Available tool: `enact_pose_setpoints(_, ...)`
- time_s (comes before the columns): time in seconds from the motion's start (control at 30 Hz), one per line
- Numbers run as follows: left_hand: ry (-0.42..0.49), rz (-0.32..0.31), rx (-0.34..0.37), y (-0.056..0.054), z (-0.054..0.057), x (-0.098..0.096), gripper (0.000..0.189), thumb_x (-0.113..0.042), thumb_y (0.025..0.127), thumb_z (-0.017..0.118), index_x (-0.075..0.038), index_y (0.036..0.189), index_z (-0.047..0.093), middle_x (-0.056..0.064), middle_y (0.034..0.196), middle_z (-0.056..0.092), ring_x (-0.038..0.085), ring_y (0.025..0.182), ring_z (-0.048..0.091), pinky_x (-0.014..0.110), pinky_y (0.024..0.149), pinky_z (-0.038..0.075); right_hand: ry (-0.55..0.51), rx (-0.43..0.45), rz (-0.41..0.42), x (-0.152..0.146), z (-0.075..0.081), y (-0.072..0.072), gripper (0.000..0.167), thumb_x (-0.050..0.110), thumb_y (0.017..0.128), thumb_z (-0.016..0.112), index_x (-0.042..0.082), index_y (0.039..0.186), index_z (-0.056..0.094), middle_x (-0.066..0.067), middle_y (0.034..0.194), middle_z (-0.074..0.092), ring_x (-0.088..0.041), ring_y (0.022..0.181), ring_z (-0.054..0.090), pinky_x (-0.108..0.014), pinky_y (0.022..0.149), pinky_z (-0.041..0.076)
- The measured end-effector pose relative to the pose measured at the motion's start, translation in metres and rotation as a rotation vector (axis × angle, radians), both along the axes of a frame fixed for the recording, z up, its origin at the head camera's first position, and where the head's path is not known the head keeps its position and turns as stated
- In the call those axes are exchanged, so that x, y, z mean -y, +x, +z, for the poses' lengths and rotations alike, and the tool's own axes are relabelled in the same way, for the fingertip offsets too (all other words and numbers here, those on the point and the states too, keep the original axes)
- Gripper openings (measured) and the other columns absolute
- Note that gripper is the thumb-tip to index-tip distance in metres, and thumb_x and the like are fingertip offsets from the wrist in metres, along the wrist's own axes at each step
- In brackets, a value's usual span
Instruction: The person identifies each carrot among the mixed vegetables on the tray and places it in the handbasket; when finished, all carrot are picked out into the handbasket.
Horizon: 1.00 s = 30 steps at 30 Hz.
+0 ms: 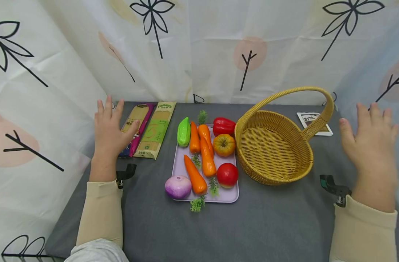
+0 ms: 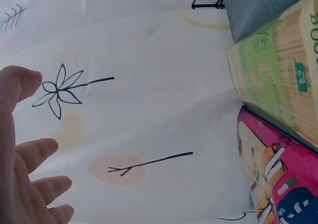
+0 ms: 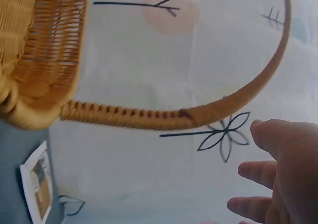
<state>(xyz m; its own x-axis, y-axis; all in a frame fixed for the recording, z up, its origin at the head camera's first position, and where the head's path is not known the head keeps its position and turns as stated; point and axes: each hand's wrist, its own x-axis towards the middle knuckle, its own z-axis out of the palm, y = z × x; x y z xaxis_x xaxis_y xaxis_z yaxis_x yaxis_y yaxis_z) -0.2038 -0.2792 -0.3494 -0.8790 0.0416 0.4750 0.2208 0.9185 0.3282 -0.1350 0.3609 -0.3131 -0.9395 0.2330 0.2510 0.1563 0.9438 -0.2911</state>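
My left hand (image 1: 109, 133) is raised with fingers spread and holds nothing. It is nearest to two flat packs, a pink-and-tan pasta pack (image 1: 138, 125) and a green-and-yellow noodle pack (image 1: 156, 129). My right hand (image 1: 371, 145), also spread and holding nothing, is at the right, beside a yellow wicker basket (image 1: 274, 145) with a tall arched handle. Between them lies a lilac tray (image 1: 230, 196) bearing several carrots (image 1: 195, 175), a tomato (image 1: 227, 175), a small orange pumpkin (image 1: 224, 145) and a red pepper (image 1: 223, 126). A purple onion (image 1: 178, 187) and a green vegetable (image 1: 184, 132) overlap its left edge.
A small white-edged packet (image 1: 317, 123) lies behind the basket's right side. All stand on a grey tabletop (image 1: 268, 225). White curtains (image 1: 212, 54) with leaf prints hang at the back and both sides. Each wrist carries a black camera mount (image 1: 336, 189).
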Motion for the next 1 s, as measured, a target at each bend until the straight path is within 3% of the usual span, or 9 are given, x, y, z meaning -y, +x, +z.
enact_pose_setpoints(0.33,0.123,-0.171,-0.233,0.006,0.005,-0.004,0.072,-0.037,0.091,0.068,-0.005,0.152,0.048,0.016,0.162,0.035,0.032,0.155,0.014,0.058,0.120,0.014,-0.001,-0.062,0.063,0.024,0.024,0.022,0.079,0.054,0.109,0.025,-0.001,0.162,0.007,-0.026,0.167,-0.001,-0.048,0.152,-0.011,-0.069,0.114,-0.007)
enact_pose_setpoints(0.57,0.239,-0.325,-0.343,0.009,0.013,-0.010,0.064,-0.035,0.088,0.072,-0.004,0.143,0.060,0.017,0.148,0.053,0.034,0.148,0.032,0.053,0.119,0.022,0.017,-0.156,0.097,0.041,0.033,0.039,0.079,0.056,0.108,0.029,0.001,0.162,0.016,-0.024,0.168,0.007,-0.045,0.153,-0.003,-0.066,0.116,-0.005)
enact_pose_setpoints(0.8,0.250,-0.424,-0.343,0.017,0.022,-0.017,0.072,-0.059,0.092,0.065,-0.003,0.138,0.064,0.018,0.136,0.059,0.038,0.130,0.049,0.051,0.109,0.035,0.011,-0.301,0.143,0.060,0.039,0.053,0.082,0.060,0.105,0.035,-0.003,0.158,0.028,-0.028,0.163,0.024,-0.049,0.152,0.012,-0.067,0.117,0.003)
enact_pose_setpoints(1.0,0.222,-0.499,-0.330,0.022,0.027,-0.023,0.070,-0.058,0.092,0.066,-0.002,0.134,0.066,0.021,0.128,0.061,0.041,0.121,0.052,0.046,0.105,0.038,0.007,-0.421,0.244,0.074,0.040,0.058,0.086,0.063,0.102,0.042,-0.005,0.154,0.036,-0.032,0.156,0.036,-0.052,0.148,0.022,-0.069,0.115,0.009)
